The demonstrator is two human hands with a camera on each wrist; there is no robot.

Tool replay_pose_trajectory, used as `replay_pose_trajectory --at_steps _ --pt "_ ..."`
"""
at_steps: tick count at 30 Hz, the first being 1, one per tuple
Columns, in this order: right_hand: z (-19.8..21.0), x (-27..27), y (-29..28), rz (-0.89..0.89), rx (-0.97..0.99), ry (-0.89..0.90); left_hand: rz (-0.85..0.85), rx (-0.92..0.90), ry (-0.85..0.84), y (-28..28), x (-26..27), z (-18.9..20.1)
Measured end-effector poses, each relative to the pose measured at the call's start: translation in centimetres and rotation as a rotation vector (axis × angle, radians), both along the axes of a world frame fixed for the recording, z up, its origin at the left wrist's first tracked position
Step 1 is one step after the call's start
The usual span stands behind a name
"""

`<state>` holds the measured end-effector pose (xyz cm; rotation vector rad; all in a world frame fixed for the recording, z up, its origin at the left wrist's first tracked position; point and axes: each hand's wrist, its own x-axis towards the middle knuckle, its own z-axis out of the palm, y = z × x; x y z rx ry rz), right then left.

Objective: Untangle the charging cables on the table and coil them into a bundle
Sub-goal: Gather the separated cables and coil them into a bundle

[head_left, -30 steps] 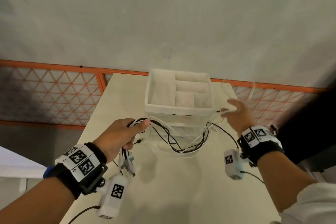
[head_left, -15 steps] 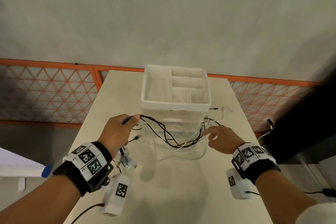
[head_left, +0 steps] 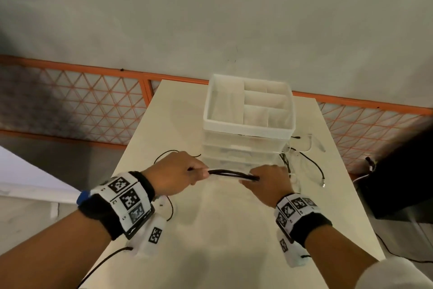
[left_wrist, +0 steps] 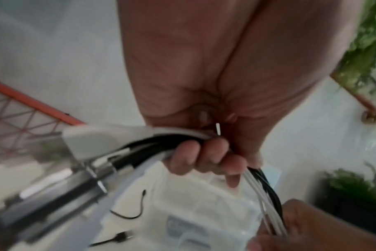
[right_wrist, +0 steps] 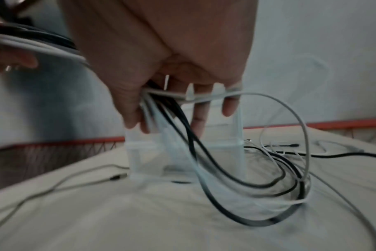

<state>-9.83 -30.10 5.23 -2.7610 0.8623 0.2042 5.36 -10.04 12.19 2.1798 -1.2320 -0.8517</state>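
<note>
Gripping the cables [head_left: 232, 174] at both ends of a short taut span, your left hand [head_left: 172, 175] and right hand [head_left: 269, 182] now sit close together in front of the organizer [head_left: 248, 124]; half a second ago your right hand was open and apart. Its top compartments hold nothing visible.

Left wrist view: your fingers [left_wrist: 206, 158] curl round black and white strands; plugs are blurred.

Right wrist view: your fingers [right_wrist: 131, 108] clench the bundle, loose loops trailing onto the table [right_wrist: 140, 220].
</note>
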Motion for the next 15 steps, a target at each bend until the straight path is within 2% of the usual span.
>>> replay_pose_trajectory --at_steps 3,5,7,9,10,12,15 --pt "-0.3 0.1 1.4 0.0 -0.08 0.129 0.021 0.055 -0.155 0.5 0.1 -3.0" --pt "-0.5 0.9 3.2 0.151 0.04 0.067 -0.002 0.039 -0.169 0.4 -0.6 -4.5" --pt "-0.5 1.8 5.4 0.284 0.257 -0.051 -0.067 -0.048 -0.135 0.0 -1.5 -4.9" --pt "-1.0 2.6 6.6 0.303 0.419 -0.144 -0.124 -0.097 -0.068 -0.2 -2.1 -4.6" --pt "-1.3 2.9 6.7 0.277 0.443 -0.118 -0.152 -0.08 -0.063 -0.2 -2.2 -4.8" --pt "-1.5 2.9 6.4 0.198 0.37 0.023 -0.176 0.017 -0.124 0.0 -1.9 -5.9" --pt "-1.8 2.6 7.0 0.172 0.101 0.171 -0.181 0.166 -0.29 -0.1 -2.0 -8.0"
